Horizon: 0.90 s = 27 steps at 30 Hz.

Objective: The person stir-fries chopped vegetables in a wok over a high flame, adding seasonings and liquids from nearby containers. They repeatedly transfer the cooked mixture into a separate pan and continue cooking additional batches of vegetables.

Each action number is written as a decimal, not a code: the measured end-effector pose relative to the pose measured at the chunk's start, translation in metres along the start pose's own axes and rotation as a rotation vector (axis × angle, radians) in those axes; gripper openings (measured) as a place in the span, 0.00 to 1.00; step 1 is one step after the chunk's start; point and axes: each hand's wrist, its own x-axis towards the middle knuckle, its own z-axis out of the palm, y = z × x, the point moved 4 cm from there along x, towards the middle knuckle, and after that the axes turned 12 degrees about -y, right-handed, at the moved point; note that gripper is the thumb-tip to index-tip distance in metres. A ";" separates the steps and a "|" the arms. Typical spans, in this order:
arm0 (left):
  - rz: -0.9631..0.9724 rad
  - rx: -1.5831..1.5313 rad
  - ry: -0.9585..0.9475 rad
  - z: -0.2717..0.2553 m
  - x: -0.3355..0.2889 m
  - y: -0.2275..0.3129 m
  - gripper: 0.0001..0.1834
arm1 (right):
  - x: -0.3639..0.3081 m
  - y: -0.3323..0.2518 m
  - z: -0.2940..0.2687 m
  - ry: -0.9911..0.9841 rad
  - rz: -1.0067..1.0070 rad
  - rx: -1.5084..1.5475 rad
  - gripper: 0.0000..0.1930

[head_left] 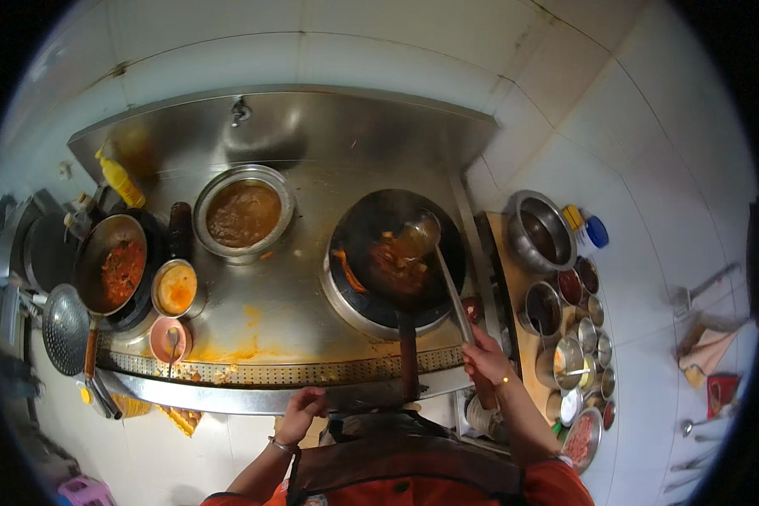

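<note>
My right hand (487, 358) is closed round the handle of a metal ladle (454, 291). Its bowl rests inside the black wok (364, 221), over reddish pieces of food (395, 268). Faint steam blurs the food. The wok sits on the right burner, its dark handle (408, 358) pointing toward me. My left hand (302, 411) hovers by the stove's front edge, left of that handle and apart from it. Its fingers are loosely bent, with nothing visible in them.
Left of the wok stand a pot of brown liquid (243, 215), a pan of red food (124, 274), a strainer (64, 329) and a pink bowl with a spoon (171, 339). Several seasoning bowls (567, 358) and a metal pot (540, 232) line the right side.
</note>
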 end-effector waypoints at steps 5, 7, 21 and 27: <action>-0.073 0.030 -0.187 0.030 0.035 -0.014 0.11 | 0.023 0.053 -0.011 0.112 -0.032 -0.295 0.31; -0.057 0.056 -0.237 0.052 0.046 -0.009 0.12 | 0.021 0.072 -0.009 -0.064 0.054 0.064 0.31; 0.039 0.360 -0.622 0.230 0.076 0.035 0.13 | -0.047 0.068 -0.054 0.249 -0.325 -0.376 0.27; -0.134 0.171 -0.439 0.340 0.101 0.021 0.16 | -0.093 0.040 -0.109 0.156 -0.841 -0.372 0.22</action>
